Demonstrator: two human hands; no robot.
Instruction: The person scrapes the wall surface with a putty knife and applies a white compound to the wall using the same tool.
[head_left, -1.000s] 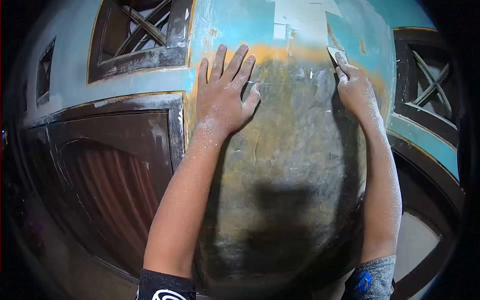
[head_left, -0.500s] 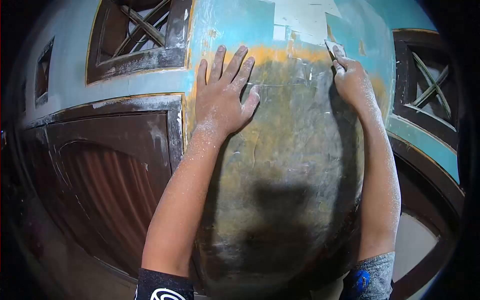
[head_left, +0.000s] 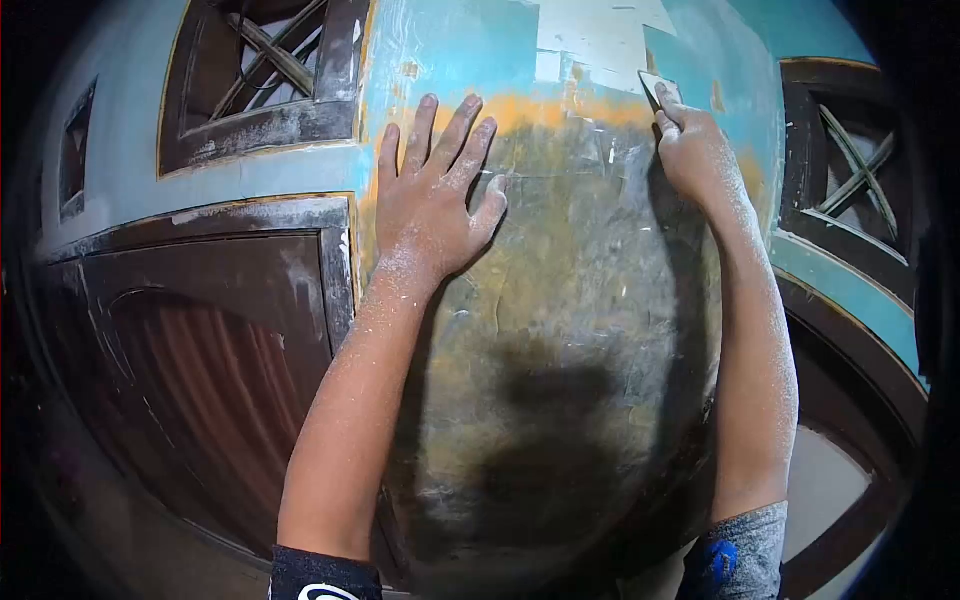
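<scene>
Gripping a thin, pale, apparently metal scraper (head_left: 653, 81) in dusty right hand (head_left: 692, 150), spreading dusty left hand (head_left: 428, 208) against mottled brown-grey wall (head_left: 570, 250), risking gouges if over-tilted.

I am standing in what looks like a house, its surfaces worn. The wall (head_left: 580, 270) ahead carries turquoise paint (head_left: 490, 60) at the top and mottled grey-brown below, an orange band between. To the left is a dark door (head_left: 220, 258) with an arched panel (head_left: 215, 380), a slatted opening (head_left: 272, 55) above it. Another crossed-slat opening (head_left: 858, 178) is at right. Which room, I cannot tell.
</scene>
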